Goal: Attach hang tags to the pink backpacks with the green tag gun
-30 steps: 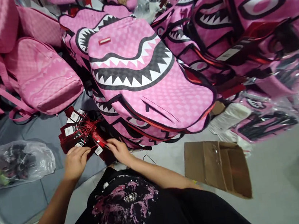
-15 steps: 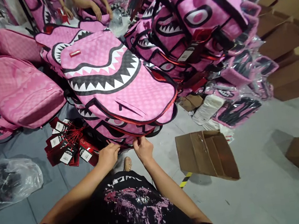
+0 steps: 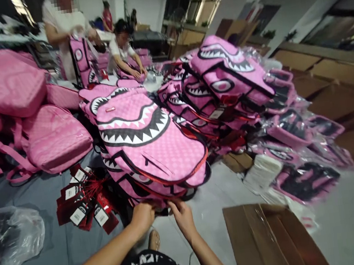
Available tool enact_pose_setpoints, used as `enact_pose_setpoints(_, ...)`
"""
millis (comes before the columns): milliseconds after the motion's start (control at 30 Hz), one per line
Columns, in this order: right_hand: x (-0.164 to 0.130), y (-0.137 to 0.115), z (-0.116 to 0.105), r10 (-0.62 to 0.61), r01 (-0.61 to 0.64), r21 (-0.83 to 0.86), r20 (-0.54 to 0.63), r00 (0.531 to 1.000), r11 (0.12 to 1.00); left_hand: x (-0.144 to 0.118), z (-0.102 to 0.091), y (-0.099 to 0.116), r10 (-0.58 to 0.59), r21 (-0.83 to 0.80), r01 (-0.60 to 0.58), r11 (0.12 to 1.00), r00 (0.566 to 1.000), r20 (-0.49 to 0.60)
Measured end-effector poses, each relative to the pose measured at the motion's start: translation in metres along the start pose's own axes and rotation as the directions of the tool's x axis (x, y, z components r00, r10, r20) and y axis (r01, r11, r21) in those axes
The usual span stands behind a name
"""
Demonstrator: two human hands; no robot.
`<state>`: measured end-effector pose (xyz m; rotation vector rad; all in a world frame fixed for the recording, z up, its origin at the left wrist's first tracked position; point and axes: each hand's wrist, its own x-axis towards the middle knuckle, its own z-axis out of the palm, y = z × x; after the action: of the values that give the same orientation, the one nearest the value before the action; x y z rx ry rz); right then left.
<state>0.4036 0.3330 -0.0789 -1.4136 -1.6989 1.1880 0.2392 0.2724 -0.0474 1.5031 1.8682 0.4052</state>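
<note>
I hold left hand (image 3: pixel 143 217) and right hand (image 3: pixel 182 217) forward, fingers bent at the near edge of the mid-frame pink backpacks (image 3: pixel 158 152), grip too hidden to tell, off the red tags (image 3: pixel 78 216) touched a second ago.

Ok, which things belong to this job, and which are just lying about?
Likely in the job:
stacked shark-mouth backpacks, left hand and right hand at their lower edge
red tags beside them

Apparently lying about:
cardboard box
clear plastic bag

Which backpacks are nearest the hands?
The middle stack, at the left hand and right hand; the all-pink pile leftward and shark pile rightward lie farther.
</note>
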Motion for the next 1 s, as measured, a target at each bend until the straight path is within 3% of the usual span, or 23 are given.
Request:
enact_pose_setpoints(167, 0.011, 0.000, -0.026, 0.043, -0.047, 0.019, 0.172, 0.984, 0.999, 0.010, 0.002, 0.012, 0.080, -0.101, -0.078, 0.992, 0.996, 0.024)
enact_pose_setpoints(333, -0.001, 0.009, -0.054, 0.152, -0.146, -0.044, 0.185, 0.971, 0.988, 0.002, -0.006, -0.003, 0.203, -0.231, -0.170, 0.958, 0.971, 0.128)
enact_pose_setpoints(467, -0.001, 0.011, -0.053, 0.311, -0.343, 0.032, 0.346, 0.885, 0.939, -0.005, -0.014, -0.023, 0.314, -0.342, -0.248, 0.906, 0.937, 0.152)
enact_pose_setpoints(533, 0.003, 0.010, -0.051, 0.345, -0.388, 0.027, 0.403, 0.848, 0.921, -0.006, -0.013, -0.030, 0.323, -0.367, -0.271, 0.890, 0.942, 0.087)
enact_pose_setpoints(633, 0.007, 0.008, -0.050, 0.359, -0.413, 0.030, 0.437, 0.824, 0.910, -0.005, -0.004, -0.035, 0.236, -0.362, -0.258, 0.896, 0.966, -0.105)
enact_pose_setpoints(700, 0.006, 0.007, -0.048, 0.371, -0.438, 0.048, 0.454, 0.810, 0.898, -0.005, 0.005, -0.036, 0.173, -0.334, -0.244, 0.910, 0.958, -0.228)
enact_pose_setpoints(767, 0.004, 0.005, -0.044, 0.394, -0.476, 0.064, 0.471, 0.790, 0.877, -0.007, 0.014, -0.037, 0.180, -0.304, -0.270, 0.914, 0.939, -0.292)
enact_pose_setpoints(833, 0.002, 0.004, -0.039, 0.431, -0.531, 0.068, 0.502, 0.750, 0.845, -0.008, 0.020, -0.040, 0.278, -0.233, -0.369, 0.900, 0.896, -0.345)
enact_pose_setpoints(867, 0.003, 0.003, -0.037, 0.449, -0.563, 0.063, 0.534, 0.716, 0.824, -0.008, 0.022, -0.042, 0.359, -0.146, -0.439, 0.887, 0.852, -0.381)
enact_pose_setpoints(933, 0.006, 0.000, -0.037, 0.471, -0.630, 0.043, 0.625, 0.623, 0.775, -0.006, 0.022, -0.048, 0.536, 0.112, -0.547, 0.830, 0.726, -0.431)
enact_pose_setpoints(1000, 0.009, -0.002, -0.042, 0.465, -0.691, 0.029, 0.720, 0.515, 0.722, -0.002, 0.021, -0.052, 0.674, 0.356, -0.572, 0.739, 0.612, -0.415)
